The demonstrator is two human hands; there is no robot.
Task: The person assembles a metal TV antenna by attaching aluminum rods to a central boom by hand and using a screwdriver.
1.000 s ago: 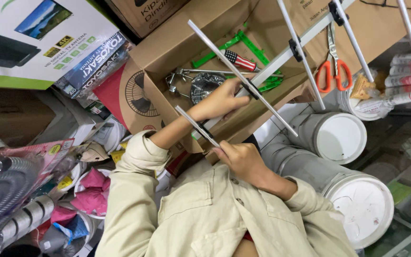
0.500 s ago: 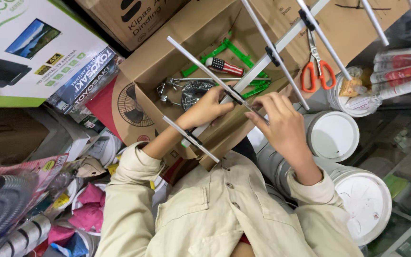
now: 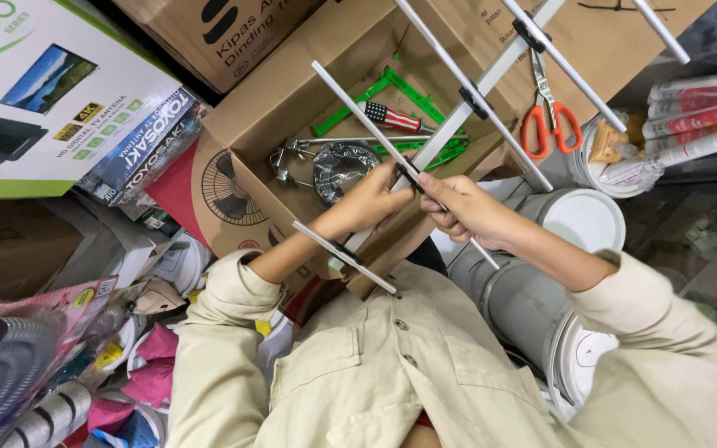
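A silver aluminium antenna (image 3: pixel 491 79) with a long boom and several cross rods slants from the top right down toward my chest. My left hand (image 3: pixel 364 205) grips the boom where one cross rod (image 3: pixel 358 112) crosses it. My right hand (image 3: pixel 465 207) pinches the same joint from the other side, its fingers touching the black clip there. Both hands are nearly touching. A shorter cross rod (image 3: pixel 344 256) sits lower on the boom, just above my beige jacket.
Under the antenna is an open cardboard box (image 3: pixel 275 108) holding green plastic parts (image 3: pixel 392 91), a screwdriver with a striped handle (image 3: pixel 392 118) and metal clamps. Orange-handled scissors (image 3: pixel 549 124) hang at the right. White-lidded buckets (image 3: pixel 582 220) and sealant tubes (image 3: pixel 690 116) stand right; boxes and packaged goods at left.
My right hand has come up from the lower rod near my chest to the boom joint beside my left hand. The antenna has shifted a little in the view.
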